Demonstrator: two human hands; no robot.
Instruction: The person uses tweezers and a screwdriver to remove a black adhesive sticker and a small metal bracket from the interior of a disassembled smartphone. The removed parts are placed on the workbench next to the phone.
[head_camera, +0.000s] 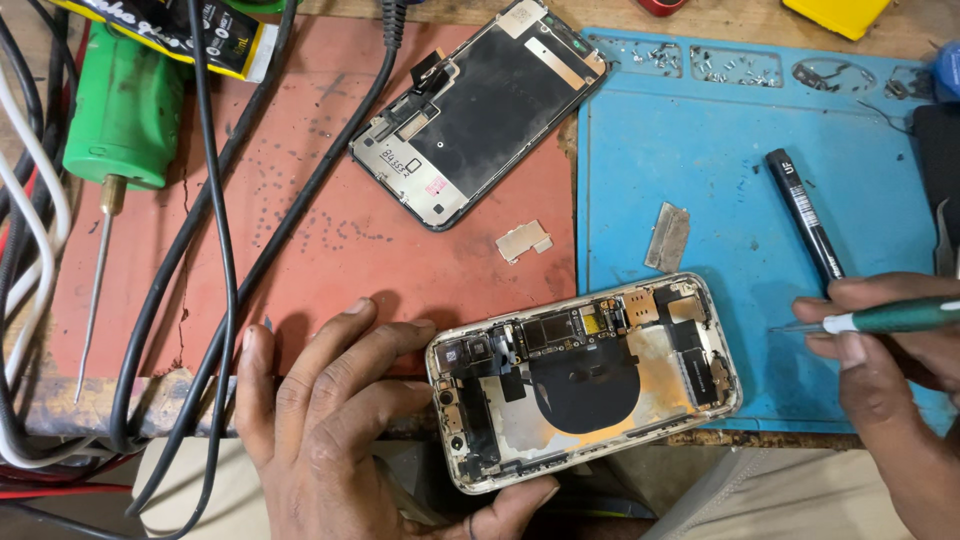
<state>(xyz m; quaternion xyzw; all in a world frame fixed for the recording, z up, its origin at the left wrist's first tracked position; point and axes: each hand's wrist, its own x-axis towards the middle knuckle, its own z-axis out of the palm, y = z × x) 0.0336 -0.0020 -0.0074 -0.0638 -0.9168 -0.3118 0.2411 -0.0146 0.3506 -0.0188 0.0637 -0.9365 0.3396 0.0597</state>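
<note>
Far left: green soldering tool (125, 105) lying on the counter (450, 12), black cables (215, 250) crossing the red mat (330, 250). Left hand (330, 420) grasps the near-left end of the opened phone body (585, 375), which straddles the red mat and blue mat (700, 180). Detached screen panel (480, 105) lies far centre. Black pen (805, 215) rests on the blue mat. Right hand (890, 350) grips a green-handled screwdriver (890, 318), tip just right of the phone body.
</note>
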